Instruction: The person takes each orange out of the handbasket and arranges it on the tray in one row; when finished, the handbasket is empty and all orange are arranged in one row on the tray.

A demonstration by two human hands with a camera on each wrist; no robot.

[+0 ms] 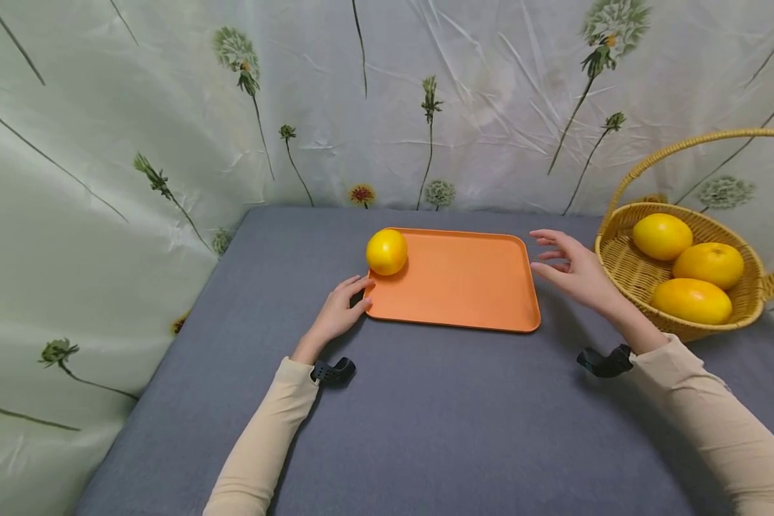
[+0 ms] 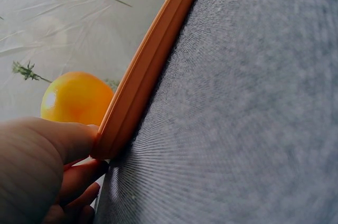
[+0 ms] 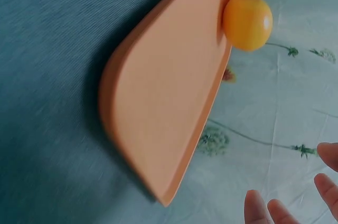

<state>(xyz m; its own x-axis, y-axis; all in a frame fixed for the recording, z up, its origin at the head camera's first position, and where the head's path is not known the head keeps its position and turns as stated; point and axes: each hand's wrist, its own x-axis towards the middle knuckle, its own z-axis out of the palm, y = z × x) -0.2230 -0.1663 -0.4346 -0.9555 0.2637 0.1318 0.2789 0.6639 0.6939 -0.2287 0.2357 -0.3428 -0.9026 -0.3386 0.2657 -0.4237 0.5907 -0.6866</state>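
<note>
An orange tray (image 1: 454, 279) lies on the grey cloth, with a round yellow-orange fruit (image 1: 387, 252) at its far left corner. My left hand (image 1: 342, 312) holds the tray's left edge near the front corner; in the left wrist view the thumb (image 2: 79, 138) lies against the rim and the other fingers are lower, partly hidden. To the right of the tray, my right hand (image 1: 574, 271) is raised with fingers spread and slightly bent, touching nothing. Its fingertips (image 3: 256, 208) show at the lower right of the right wrist view, apart from the tray.
A woven basket (image 1: 619, 276) with a tall handle stands at the right, beside my right forearm. Three yellow-orange fruits (image 1: 708, 265) lie in it. Behind the grey-covered table (image 1: 426, 416) hangs a pale curtain (image 1: 335, 86) printed with dandelions.
</note>
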